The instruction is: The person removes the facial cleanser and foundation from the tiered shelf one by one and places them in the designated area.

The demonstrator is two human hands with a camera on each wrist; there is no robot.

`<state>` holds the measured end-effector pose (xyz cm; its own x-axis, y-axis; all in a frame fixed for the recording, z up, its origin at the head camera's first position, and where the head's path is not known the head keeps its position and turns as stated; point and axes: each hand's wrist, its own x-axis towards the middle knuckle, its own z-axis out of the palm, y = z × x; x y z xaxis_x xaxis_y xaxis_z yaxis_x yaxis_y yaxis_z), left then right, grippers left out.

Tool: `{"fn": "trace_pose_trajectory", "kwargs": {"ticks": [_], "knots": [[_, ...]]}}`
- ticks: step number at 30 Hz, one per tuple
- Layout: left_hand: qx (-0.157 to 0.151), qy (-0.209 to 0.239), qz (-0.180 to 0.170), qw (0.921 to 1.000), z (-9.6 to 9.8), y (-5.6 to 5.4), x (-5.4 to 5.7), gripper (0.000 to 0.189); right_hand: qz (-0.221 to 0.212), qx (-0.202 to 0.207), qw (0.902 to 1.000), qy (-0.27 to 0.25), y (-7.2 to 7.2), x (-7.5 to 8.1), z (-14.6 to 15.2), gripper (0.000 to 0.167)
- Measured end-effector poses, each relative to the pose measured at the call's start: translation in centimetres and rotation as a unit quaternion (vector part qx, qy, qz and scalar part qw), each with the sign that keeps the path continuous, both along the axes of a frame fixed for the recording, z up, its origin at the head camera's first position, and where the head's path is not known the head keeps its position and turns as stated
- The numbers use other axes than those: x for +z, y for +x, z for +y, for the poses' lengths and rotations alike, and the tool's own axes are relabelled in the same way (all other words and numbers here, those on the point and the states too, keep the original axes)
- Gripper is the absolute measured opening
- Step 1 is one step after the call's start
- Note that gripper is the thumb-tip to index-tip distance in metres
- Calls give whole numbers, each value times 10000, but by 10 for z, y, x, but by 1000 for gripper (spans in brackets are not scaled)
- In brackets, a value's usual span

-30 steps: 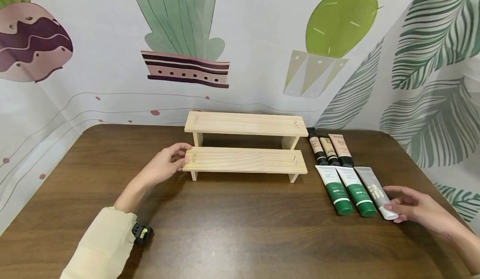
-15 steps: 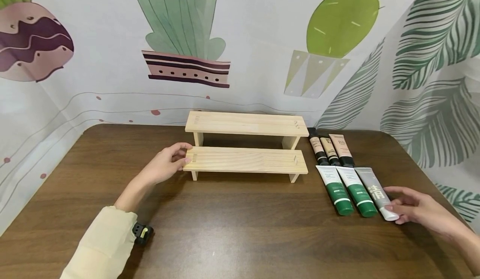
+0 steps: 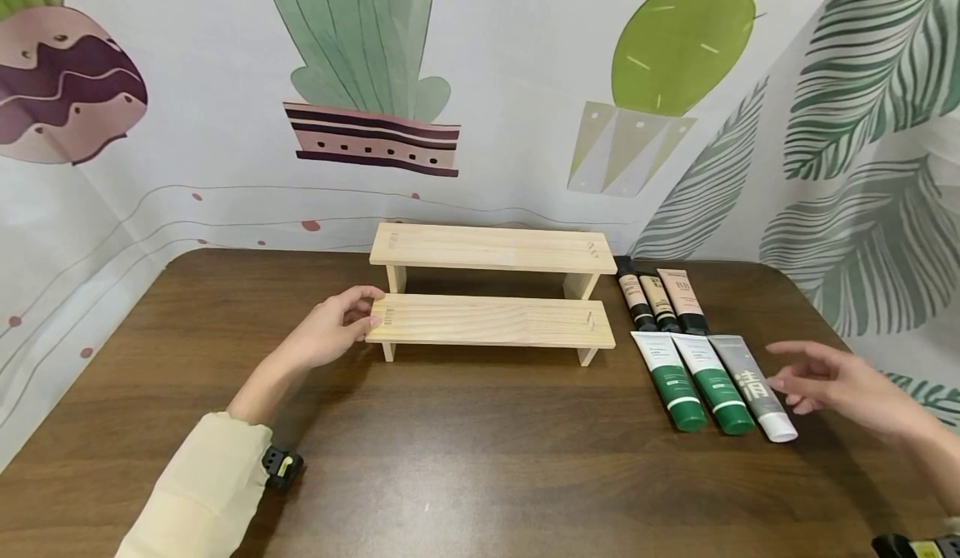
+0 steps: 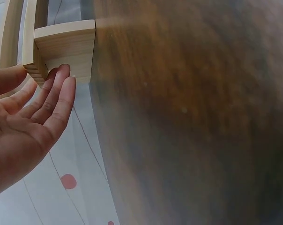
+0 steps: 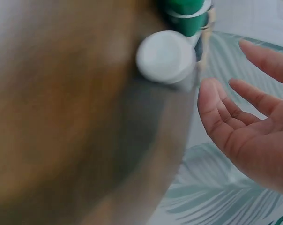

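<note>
At the left end of the lower board of a two-tier wooden shelf (image 3: 487,321), my left hand (image 3: 330,329) grips the edge. In the left wrist view its thumb lies against the board's end, with the other fingers by the side panel (image 4: 69,49). My right hand (image 3: 847,387) hovers just right of a grey tube (image 3: 752,385) with a white cap (image 5: 165,57), its fingers loosely bent and holding nothing. Beside that tube lie two white-and-green tubes (image 3: 670,383), caps toward me. Behind them are three smaller beige tubes (image 3: 681,298) with black caps.
The brown wooden table (image 3: 480,458) carries the shelf and tubes. Its upper tier (image 3: 491,247) stands at the back, near a wall cloth (image 3: 517,83) printed with cacti and leaves. A black wrist device (image 3: 282,466) sits on my left sleeve.
My right hand has let go of the grey tube's cap end and moved up and away from it. The tube lies in the same place. My left hand stays on the shelf.
</note>
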<state>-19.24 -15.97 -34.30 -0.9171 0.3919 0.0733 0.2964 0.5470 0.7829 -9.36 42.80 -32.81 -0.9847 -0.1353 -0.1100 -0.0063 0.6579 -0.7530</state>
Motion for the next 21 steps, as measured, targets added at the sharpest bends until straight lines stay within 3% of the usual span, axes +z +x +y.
{"fn": "trace_pose_trajectory", "kwargs": {"ticks": [7,13,21], "knots": [[-25,-61,17,10000,0,-2,0,31,350,201,9988,278,-23,19,-26,35],[-139,-206,-11,9997,-1,-4,1,29,625,331,9931,936,-41,29,-63,45],[-233,-971,191,9948,-9,-10,19,32,1281,301,9816,1385,-67,40,-111,46]]}}
